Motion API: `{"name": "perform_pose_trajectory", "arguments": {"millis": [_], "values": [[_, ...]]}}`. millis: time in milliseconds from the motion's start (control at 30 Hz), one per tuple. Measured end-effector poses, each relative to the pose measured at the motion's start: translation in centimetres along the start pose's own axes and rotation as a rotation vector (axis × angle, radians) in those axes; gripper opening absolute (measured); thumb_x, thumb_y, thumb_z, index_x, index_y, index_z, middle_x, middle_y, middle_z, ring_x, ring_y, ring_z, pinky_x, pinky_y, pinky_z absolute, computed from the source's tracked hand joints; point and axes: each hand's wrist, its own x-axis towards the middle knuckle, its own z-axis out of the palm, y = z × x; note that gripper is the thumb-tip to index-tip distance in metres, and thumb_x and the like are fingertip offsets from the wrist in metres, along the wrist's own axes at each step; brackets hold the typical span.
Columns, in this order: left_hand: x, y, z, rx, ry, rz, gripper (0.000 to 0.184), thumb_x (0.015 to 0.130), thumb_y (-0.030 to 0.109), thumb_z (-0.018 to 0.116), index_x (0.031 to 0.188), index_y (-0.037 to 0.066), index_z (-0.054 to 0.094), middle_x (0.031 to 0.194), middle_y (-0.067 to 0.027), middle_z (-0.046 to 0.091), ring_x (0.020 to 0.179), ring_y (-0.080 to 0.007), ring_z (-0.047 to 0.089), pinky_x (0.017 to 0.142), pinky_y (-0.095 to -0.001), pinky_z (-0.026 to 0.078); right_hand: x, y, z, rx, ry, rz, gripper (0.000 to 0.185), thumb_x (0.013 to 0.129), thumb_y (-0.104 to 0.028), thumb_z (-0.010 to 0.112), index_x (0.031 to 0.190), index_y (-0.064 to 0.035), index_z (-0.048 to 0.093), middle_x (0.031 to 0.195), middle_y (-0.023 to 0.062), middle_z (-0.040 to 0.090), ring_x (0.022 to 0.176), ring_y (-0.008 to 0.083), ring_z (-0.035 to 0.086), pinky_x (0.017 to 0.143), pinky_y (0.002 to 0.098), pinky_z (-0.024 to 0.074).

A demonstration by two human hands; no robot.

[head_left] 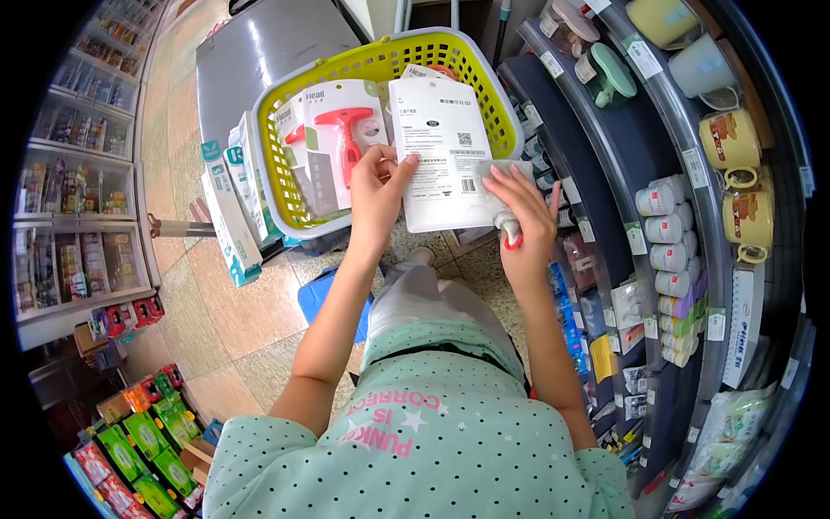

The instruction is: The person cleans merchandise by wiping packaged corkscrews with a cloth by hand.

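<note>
A white printed package (437, 147) with a QR code and a barcode is held up in front of the basket, its printed side toward me. My left hand (380, 182) pinches its left edge between thumb and fingers. At the lower right corner, my right hand (526, 208) is closed around a crumpled grey-white cloth (508, 204) that touches the package. A small red bit (513, 243) shows under those fingers; what it belongs to is hidden. Behind, the yellow-green basket (275, 186) contains carded packs, one with a red T-shaped tool (347, 130).
Under the basket is a grey metallic surface (251, 69). Long white-and-teal boxes (229, 216) stand left of the basket. Curved shelves with mugs (728, 143) and white rolls (661, 201) rise close on my right. Display cases (78, 186) line the far left, above green packs (147, 432).
</note>
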Motion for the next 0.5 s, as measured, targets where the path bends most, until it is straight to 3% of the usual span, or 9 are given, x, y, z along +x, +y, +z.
{"name": "perform_pose_trajectory", "arguments": {"millis": [100, 200, 300, 333, 500], "values": [[-0.9, 1.5, 0.3, -0.022, -0.04, -0.1, 0.015, 0.094, 0.012, 0.067, 0.102, 0.001, 0.06, 0.074, -0.0024, 0.068, 0.066, -0.0028, 0.057, 0.054, -0.02, 0.041, 0.5, 0.6, 0.4, -0.027, -0.027, -0.024, 0.051, 0.072, 0.01, 0.059, 0.115, -0.0147, 0.072, 0.124, 0.0022, 0.069, 0.126, 0.0263, 0.058, 0.12, 0.0573, 0.0128], [-2.4, 0.6, 0.5, -0.073, 0.011, -0.015, 0.025, 0.095, 0.013, 0.066, 0.115, 0.001, 0.056, 0.091, -0.0079, 0.072, 0.069, -0.0047, 0.061, 0.053, -0.0207, 0.042, 0.4, 0.2, 1.1, 0.04, -0.095, 0.011, 0.051, 0.074, 0.008, 0.059, 0.117, -0.0142, 0.072, 0.126, 0.0026, 0.068, 0.126, 0.027, 0.057, 0.119, 0.0566, 0.0166], [-4.7, 0.7, 0.7, -0.267, 0.002, -0.135, 0.035, 0.096, 0.011, 0.064, 0.126, 0.0, 0.05, 0.102, -0.0117, 0.071, 0.071, -0.0072, 0.064, 0.057, -0.0222, 0.047, -0.3, 0.3, 1.6, 0.057, -0.086, 0.016, 0.048, 0.076, 0.005, 0.058, 0.118, -0.0138, 0.071, 0.127, 0.003, 0.068, 0.127, 0.0278, 0.056, 0.118, 0.0558, 0.0207], [-5.1, 0.4, -0.1, -0.227, -0.057, -0.163, 0.035, 0.095, 0.007, 0.063, 0.125, 0.0, 0.047, 0.106, -0.0138, 0.07, 0.077, -0.0129, 0.069, 0.062, -0.0241, 0.054, -0.4, 0.2, 1.7, 0.063, -0.072, 0.018, 0.045, 0.079, 0.002, 0.057, 0.119, -0.0133, 0.071, 0.127, 0.0039, 0.067, 0.128, 0.0281, 0.056, 0.117, 0.0552, 0.0226], [-7.2, 1.5, -0.7, -0.277, -0.081, -0.235, 0.023, 0.095, 0.003, 0.061, 0.114, -0.001, 0.049, 0.099, -0.0125, 0.071, 0.08, -0.0206, 0.072, 0.067, -0.0262, 0.06, -0.7, 0.1, 1.7, 0.072, -0.07, 0.012, 0.044, 0.08, 0.003, 0.056, 0.118, -0.0117, 0.071, 0.127, 0.0053, 0.068, 0.128, 0.0282, 0.056, 0.117, 0.0542, 0.0242]]}}
